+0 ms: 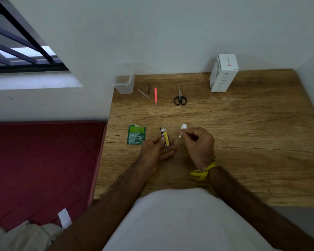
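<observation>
Half the white wad (pixel 184 126) hides inside right hand (pixel 198 143).

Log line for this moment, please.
left hand: holds nail clipper | right hand: pinches white wipe | green sachet: flat on table

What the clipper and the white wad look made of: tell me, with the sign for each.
The nail clipper in the left hand: metal, by its shiny silver edges, with a glossy yellow face, perhaps plastic or enamel. The white wad pinched by the right hand: probably soft tissue or cotton, matte and crumpled.
</observation>
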A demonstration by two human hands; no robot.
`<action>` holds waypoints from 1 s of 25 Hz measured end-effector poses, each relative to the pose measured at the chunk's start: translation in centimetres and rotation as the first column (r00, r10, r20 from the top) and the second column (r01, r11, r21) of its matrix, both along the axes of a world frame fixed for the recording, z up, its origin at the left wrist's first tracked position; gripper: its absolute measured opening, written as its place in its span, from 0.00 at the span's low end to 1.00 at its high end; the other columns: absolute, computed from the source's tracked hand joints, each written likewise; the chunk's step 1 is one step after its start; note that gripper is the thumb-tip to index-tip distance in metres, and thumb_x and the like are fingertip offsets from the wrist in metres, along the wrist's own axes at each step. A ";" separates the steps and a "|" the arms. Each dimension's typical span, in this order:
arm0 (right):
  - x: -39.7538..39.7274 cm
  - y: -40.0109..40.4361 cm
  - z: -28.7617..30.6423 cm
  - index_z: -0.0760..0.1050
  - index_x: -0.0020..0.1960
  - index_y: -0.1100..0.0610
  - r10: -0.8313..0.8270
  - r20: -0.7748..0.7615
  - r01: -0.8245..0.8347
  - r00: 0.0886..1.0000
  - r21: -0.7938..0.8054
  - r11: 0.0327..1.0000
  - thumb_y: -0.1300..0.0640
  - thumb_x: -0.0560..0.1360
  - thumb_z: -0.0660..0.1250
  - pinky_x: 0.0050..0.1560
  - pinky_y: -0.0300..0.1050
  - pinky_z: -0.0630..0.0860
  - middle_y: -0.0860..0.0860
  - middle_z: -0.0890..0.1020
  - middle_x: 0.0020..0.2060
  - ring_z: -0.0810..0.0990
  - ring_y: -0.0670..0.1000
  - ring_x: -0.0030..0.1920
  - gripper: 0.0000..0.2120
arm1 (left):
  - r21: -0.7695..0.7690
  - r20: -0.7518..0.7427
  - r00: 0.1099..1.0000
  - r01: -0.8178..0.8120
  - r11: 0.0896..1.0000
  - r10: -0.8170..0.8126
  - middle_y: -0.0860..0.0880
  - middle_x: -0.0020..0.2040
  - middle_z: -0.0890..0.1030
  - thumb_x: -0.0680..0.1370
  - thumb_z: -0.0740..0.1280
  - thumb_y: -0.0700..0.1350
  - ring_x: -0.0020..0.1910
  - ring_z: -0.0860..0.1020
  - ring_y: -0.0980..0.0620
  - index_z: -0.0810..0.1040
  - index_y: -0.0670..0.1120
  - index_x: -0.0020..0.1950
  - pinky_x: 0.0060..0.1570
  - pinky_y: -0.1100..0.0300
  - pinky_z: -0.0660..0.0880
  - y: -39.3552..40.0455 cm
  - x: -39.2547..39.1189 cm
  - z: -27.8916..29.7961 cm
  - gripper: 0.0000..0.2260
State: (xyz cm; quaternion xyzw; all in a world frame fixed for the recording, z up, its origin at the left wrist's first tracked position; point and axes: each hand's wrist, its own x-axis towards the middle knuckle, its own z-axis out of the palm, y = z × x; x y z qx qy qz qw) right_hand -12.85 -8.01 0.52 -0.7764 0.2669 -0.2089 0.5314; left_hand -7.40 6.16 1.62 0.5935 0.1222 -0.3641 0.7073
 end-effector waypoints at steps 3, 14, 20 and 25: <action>0.6 -0.7 -0.5 0.85 0.46 0.55 -0.047 -0.088 0.067 0.995 0.248 0.966 0.61 0.71 0.76 0.48 0.39 0.79 0.46 0.85 0.39 0.83 0.41 0.42 0.04 | 0.054 0.025 0.999 0.023 0.998 -0.025 0.41 0.53 0.85 0.83 0.64 0.43 0.50 0.85 0.45 0.80 0.40 0.59 0.49 0.55 0.83 0.3 -0.1 -0.4 0.09; 3.5 -2.5 -0.6 0.85 0.49 0.56 0.004 -0.356 0.074 0.935 0.206 0.976 0.57 0.68 0.79 0.46 0.38 0.76 0.48 0.85 0.42 0.82 0.44 0.44 0.10 | 0.299 0.216 0.967 0.068 0.952 -0.136 0.44 0.47 0.86 0.80 0.68 0.39 0.44 0.86 0.48 0.77 0.39 0.61 0.41 0.59 0.83 0.3 -0.1 -0.8 0.10; 7.1 -0.9 -0.2 0.83 0.43 0.56 0.134 -0.313 -0.107 0.940 0.100 0.989 0.59 0.71 0.75 0.37 0.36 0.71 0.46 0.81 0.36 0.79 0.44 0.40 0.02 | 0.683 0.414 0.821 0.005 0.730 -0.393 0.54 0.44 0.83 0.78 0.71 0.45 0.44 0.82 0.55 0.82 0.48 0.58 0.51 0.53 0.81 0.9 1.2 -0.4 0.09; 12.9 -0.7 0.8 0.81 0.42 0.62 0.277 -0.440 -0.298 0.854 0.024 0.954 0.59 0.73 0.72 0.43 0.44 0.72 0.55 0.81 0.39 0.80 0.55 0.45 0.05 | 0.820 0.428 0.717 -0.053 0.569 -0.550 0.50 0.50 0.84 0.78 0.70 0.44 0.48 0.81 0.54 0.83 0.47 0.59 0.49 0.57 0.79 1.9 4.3 2.5 0.10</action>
